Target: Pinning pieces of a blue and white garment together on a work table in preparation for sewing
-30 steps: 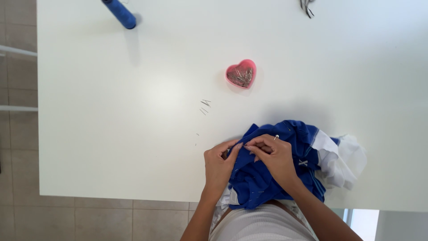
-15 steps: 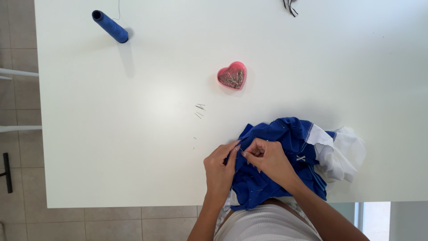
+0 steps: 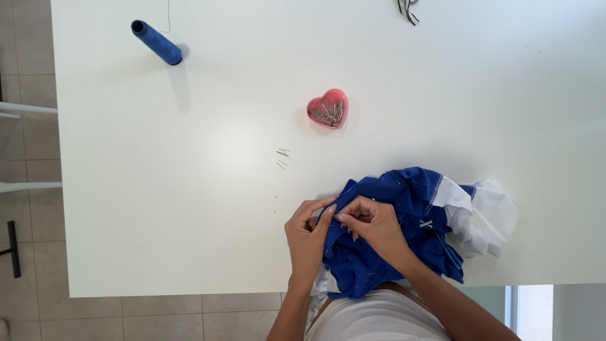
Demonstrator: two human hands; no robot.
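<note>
A crumpled blue and white garment (image 3: 413, 215) lies at the near edge of a white table (image 3: 221, 189). My left hand (image 3: 307, 239) pinches the garment's left edge, fingers curled on the blue fabric. My right hand (image 3: 372, 228) rests on top of the cloth right beside it, fingertips pinched together at the same fold. Whether a pin is between the fingers is too small to tell.
A pink heart-shaped dish of pins (image 3: 327, 109) sits beyond the garment. A few loose pins (image 3: 282, 158) lie left of it on the table. A blue thread spool (image 3: 156, 42) lies at the far left. A dark striped object (image 3: 407, 9) pokes in at the far edge.
The view has shifted, so the table contents sit lower in the frame. Both hands stay pinched on the same fold of the garment, with only small finger movements.
</note>
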